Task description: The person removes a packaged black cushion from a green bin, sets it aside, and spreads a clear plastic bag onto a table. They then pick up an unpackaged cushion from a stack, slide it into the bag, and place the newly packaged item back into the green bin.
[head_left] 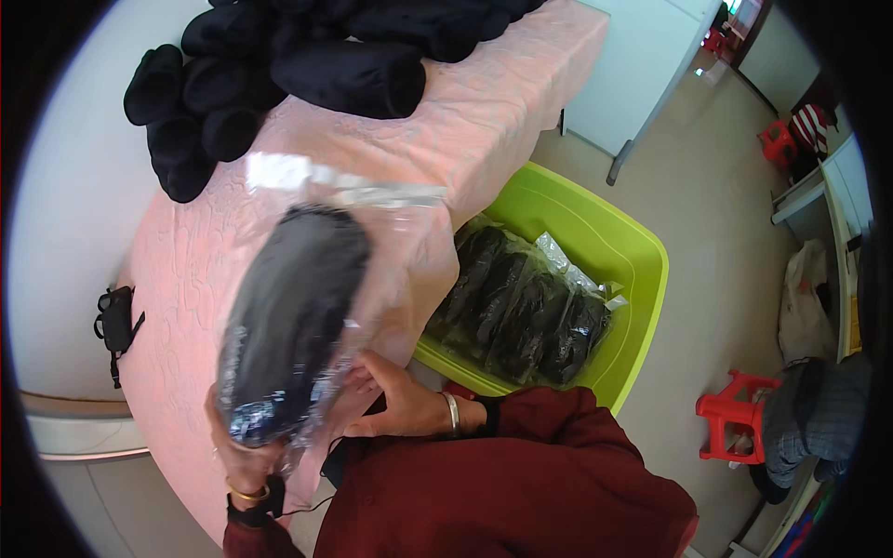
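Observation:
A black, soft, roll-shaped cushion [298, 298] in a clear plastic bag is tilted up over the pink-covered table. My left hand [244, 458] grips its near end, fingers wrapped round the bag. At the bag's right side is my right hand [402, 402], its thumb and fingers spread; whether the fingertips touch the plastic I cannot tell. The loose top of the bag [372, 191], with a white strip, sticks out past the cushion's far end and is blurred.
Several unbagged black rolls [349, 79] are heaped at the table's far end. A lime-green tub [642, 279] stands right of the table, with several bagged black rolls [512, 298] inside. A small black strapped device [115, 318] lies left. Farther right are a red stool [721, 418] and a seated person's leg [809, 409].

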Motion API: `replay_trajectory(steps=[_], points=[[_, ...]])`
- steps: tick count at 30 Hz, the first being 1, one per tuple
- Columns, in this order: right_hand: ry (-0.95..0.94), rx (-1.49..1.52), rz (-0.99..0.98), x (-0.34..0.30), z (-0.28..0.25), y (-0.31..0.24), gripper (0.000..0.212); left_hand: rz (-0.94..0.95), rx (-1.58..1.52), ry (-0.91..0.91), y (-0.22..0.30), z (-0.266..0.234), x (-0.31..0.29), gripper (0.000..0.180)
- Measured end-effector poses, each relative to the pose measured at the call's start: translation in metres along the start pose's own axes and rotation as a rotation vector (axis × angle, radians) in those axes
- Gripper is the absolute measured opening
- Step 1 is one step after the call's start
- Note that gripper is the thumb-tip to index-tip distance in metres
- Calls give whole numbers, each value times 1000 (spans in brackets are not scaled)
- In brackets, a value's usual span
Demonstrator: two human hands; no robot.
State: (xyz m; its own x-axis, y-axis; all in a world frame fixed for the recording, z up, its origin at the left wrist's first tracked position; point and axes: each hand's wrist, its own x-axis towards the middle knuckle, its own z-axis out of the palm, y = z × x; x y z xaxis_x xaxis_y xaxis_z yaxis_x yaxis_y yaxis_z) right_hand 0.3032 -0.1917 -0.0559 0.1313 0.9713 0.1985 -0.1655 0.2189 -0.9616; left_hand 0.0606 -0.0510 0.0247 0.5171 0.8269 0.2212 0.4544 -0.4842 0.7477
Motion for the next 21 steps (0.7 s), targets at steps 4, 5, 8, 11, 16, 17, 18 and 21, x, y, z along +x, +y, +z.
replay_trajectory(steps=[4, 5, 8, 11, 16, 17, 18, 21], points=[[191, 587, -12, -13, -15, -11, 76, 71, -1, -108, 40, 65, 3, 104], [196, 582, -21, -22, -19, -6, 76, 72, 17, -213, 46, 78, 3, 105], [358, 715, 10, -55, -43, 24, 72, 182, 79, -347, 63, 116, 7, 108], [534, 760, -83, -66, -52, 15, 59, 366, 178, -393, 68, 148, 9, 111], [785, 735, -22, -92, -96, 53, 42, 392, 158, -579, 65, 179, 2, 98], [786, 740, -26, -96, -106, 65, 42, 438, 185, -666, 61, 179, 0, 92], [895, 881, 32, -98, -117, 77, 39, 488, 214, -751, 58, 177, 0, 86], [1099, 1019, 105, -129, -161, 145, 36, 656, 253, -529, 67, 142, -5, 66]])
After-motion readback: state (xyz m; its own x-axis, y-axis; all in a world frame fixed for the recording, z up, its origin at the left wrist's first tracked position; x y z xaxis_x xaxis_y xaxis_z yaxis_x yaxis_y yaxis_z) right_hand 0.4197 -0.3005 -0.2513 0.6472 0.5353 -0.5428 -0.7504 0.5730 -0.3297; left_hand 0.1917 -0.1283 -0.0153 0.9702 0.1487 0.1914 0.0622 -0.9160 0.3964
